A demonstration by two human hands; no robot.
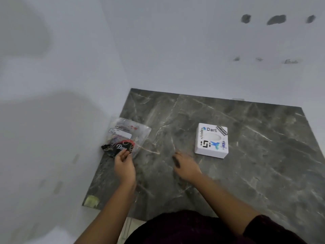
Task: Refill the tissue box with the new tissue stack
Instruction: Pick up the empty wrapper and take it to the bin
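A white square tissue box (pixel 211 140) with stickers and an oval slot on top sits on the dark marble counter (pixel 246 155). At the counter's left edge lies a crumpled clear plastic tissue wrapper (pixel 130 133) with a black and red printed end. My left hand (pixel 124 166) pinches that printed end of the wrapper. My right hand (pixel 185 166) hovers over the counter, fingers spread, holding nothing, a short way to the lower left of the tissue box. No loose tissue stack is visible.
White walls enclose the counter at the back and on the left. The counter's front edge runs just ahead of my body, and a pale chipped patch (pixel 91 201) marks its front left corner.
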